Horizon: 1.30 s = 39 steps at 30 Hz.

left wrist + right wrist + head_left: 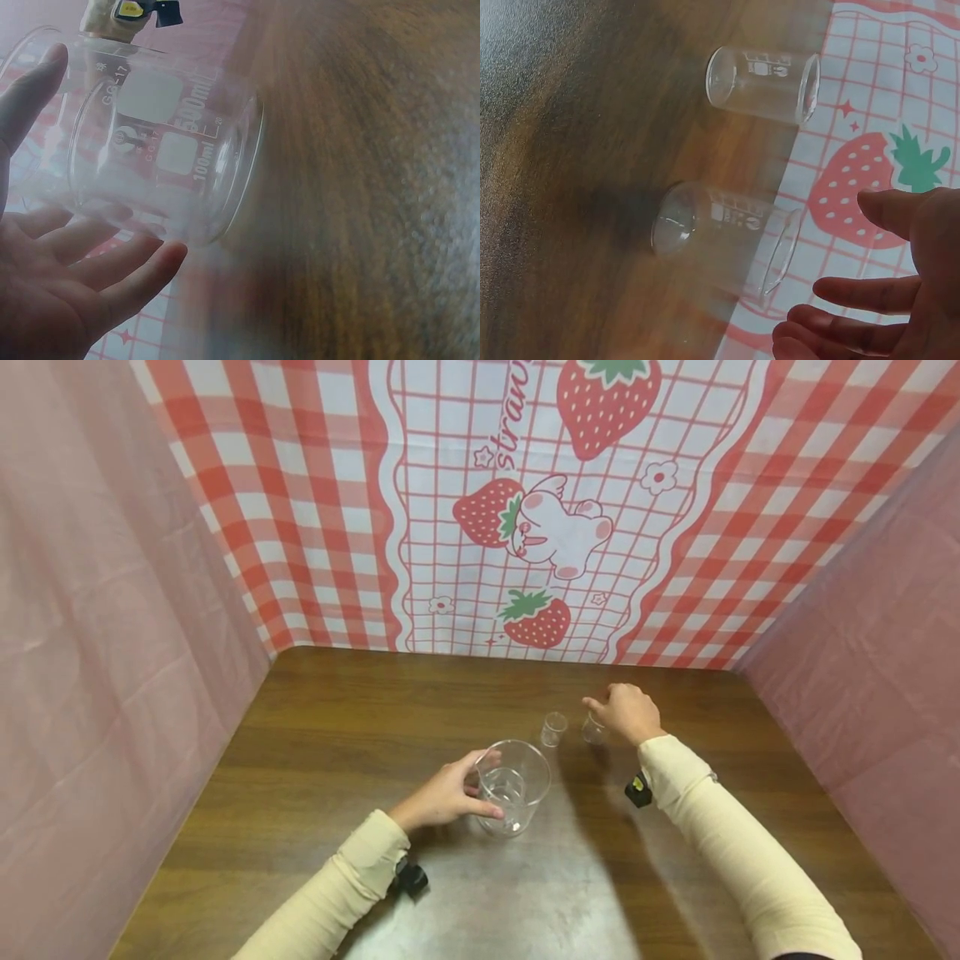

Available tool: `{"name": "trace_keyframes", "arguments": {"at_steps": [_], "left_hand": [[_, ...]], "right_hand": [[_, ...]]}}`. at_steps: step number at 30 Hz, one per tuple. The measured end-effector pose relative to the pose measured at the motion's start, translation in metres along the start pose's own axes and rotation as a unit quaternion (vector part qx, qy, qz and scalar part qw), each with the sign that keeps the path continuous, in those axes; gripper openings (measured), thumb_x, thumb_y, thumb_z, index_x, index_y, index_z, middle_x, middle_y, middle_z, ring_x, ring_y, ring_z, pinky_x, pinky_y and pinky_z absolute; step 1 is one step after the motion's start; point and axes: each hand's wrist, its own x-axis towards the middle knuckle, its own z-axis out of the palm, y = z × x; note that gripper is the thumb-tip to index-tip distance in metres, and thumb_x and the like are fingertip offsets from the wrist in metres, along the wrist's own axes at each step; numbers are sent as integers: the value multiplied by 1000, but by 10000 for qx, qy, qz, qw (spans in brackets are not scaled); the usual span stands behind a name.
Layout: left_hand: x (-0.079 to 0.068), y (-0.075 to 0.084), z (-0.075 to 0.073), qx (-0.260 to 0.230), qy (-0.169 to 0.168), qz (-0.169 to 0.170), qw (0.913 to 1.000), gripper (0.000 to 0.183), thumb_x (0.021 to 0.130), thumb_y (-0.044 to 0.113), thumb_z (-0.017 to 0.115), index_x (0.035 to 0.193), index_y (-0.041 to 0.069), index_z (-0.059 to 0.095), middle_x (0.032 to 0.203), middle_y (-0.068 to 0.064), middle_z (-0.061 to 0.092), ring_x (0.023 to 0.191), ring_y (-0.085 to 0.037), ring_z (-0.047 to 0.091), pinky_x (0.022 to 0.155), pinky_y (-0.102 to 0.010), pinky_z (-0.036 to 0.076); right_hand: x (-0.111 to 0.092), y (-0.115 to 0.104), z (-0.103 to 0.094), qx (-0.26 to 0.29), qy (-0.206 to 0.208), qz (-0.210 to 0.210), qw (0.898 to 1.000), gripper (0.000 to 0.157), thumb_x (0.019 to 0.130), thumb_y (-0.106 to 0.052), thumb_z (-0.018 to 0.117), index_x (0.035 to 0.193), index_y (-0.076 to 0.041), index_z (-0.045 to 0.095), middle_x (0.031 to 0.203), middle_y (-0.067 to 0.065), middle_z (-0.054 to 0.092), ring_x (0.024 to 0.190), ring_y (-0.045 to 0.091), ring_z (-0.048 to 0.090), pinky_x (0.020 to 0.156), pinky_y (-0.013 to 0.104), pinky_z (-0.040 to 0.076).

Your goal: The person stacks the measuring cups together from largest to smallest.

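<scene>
A large clear glass beaker (534,802), marked 500ml in the left wrist view, stands upright on the table. Inside it sits a smaller beaker (176,180) marked 100ml. My left hand (448,792) is at its left side, thumb in front and fingers behind, spread and fairly straight; whether they press the glass, I cannot tell. Farther back, two small beakers stand side by side, a left one (553,729) and a right one (593,730). Beside and above the right one is my right hand (632,713), thumb and fingers apart, holding nothing.
The brown wooden table (337,727) ends at a red checked strawberry cloth (330,527) hanging behind it. Pink curtains (112,652) hang at the left and right sides. Both wrists wear small black cameras.
</scene>
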Motion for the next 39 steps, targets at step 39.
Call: {"name": "trace_keyframes", "arguments": {"at_steps": [39], "left_hand": [[2, -4, -1, -21, -34, -7, 10000, 82, 78, 12, 82, 144, -2, 37, 148, -24, 44, 132, -39, 49, 99, -43, 55]], "right_hand": [[-2, 7, 11, -86, -572, 518, 9970, 53, 90, -51, 61, 71, -2, 63, 101, 33, 67, 83, 39, 65, 65, 52, 56]]}}
